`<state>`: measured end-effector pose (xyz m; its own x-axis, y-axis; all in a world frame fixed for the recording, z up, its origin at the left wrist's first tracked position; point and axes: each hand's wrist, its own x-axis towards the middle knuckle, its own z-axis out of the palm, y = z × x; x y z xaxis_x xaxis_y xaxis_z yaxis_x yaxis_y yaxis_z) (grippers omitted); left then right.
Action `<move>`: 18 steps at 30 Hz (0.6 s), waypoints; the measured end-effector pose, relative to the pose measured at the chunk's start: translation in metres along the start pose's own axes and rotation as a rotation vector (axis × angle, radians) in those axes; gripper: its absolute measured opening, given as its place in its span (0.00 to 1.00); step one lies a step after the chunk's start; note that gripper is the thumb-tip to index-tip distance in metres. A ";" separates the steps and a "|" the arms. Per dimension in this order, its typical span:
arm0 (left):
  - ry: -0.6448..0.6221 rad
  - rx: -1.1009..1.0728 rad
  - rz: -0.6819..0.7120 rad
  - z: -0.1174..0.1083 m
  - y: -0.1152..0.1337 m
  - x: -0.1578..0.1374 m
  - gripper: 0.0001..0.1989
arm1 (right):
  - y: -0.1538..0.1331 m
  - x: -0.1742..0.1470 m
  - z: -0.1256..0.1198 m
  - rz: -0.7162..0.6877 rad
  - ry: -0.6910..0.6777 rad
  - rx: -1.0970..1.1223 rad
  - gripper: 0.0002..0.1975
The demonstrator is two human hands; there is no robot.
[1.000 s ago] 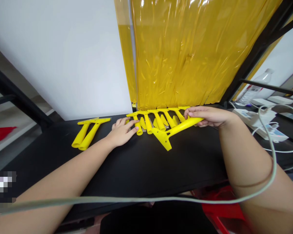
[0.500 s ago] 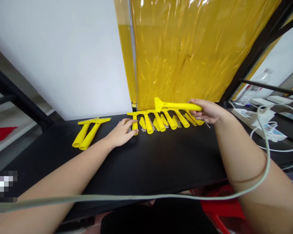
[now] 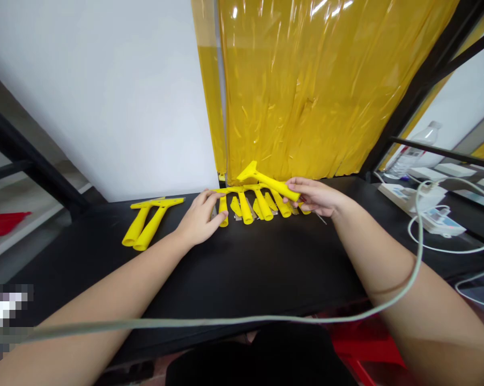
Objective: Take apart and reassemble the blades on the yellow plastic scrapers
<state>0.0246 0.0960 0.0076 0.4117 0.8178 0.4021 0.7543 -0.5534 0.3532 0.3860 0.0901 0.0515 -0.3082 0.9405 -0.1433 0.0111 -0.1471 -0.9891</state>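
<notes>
Black worktop [image 3: 266, 268] spans the view, its far edge under a yellow plastic curtain [image 3: 314, 86]. A row of yellow scraper handles [image 3: 261, 202] lies along that far edge; two more handles [image 3: 147, 228] sit apart toward the far left. Right hand [image 3: 314, 196] is closed around one yellow scraper [image 3: 268, 181], lifted above the row, head tilted up-left. Left hand [image 3: 199, 221] rests loose and flat, fingertips touching the row's leftmost handle [image 3: 223, 205], gripping nothing.

A yellow plastic T-shaped handle [image 3: 268, 182] is held tilted above the table, flat head up-left, over a row of like handles [image 3: 258, 202] lying side by side.
</notes>
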 end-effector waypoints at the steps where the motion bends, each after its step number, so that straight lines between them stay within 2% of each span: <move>1: 0.065 -0.033 0.027 -0.001 0.005 0.000 0.25 | 0.002 0.001 0.008 -0.003 -0.030 0.012 0.25; 3: 0.101 -0.195 0.049 -0.002 0.017 -0.001 0.21 | 0.005 0.001 0.027 -0.019 -0.092 0.031 0.27; 5: 0.040 -0.497 0.024 0.000 0.029 -0.002 0.22 | 0.009 0.001 0.051 -0.060 -0.127 0.027 0.29; 8: -0.013 -0.906 -0.082 0.006 0.044 -0.002 0.26 | 0.016 0.000 0.086 -0.124 -0.183 -0.028 0.29; 11: -0.008 -1.104 -0.213 0.007 0.056 -0.003 0.26 | 0.024 0.000 0.109 -0.183 -0.241 -0.069 0.27; 13: -0.007 -1.145 -0.299 0.003 0.059 -0.002 0.25 | 0.027 0.000 0.115 -0.206 -0.266 -0.083 0.25; 15: 0.028 -1.094 -0.376 -0.005 0.054 0.001 0.22 | 0.028 0.001 0.114 -0.219 -0.282 -0.110 0.23; 17: 0.103 -0.912 -0.446 -0.017 0.040 0.005 0.19 | 0.030 0.002 0.108 -0.235 -0.289 -0.147 0.21; 18: 0.130 -0.753 -0.469 -0.025 0.029 0.007 0.20 | 0.030 0.003 0.104 -0.247 -0.282 -0.165 0.20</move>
<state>0.0365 0.0814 0.0415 0.0492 0.9870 0.1532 0.2758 -0.1608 0.9477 0.2862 0.0571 0.0248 -0.5695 0.8168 0.0920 0.0494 0.1457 -0.9881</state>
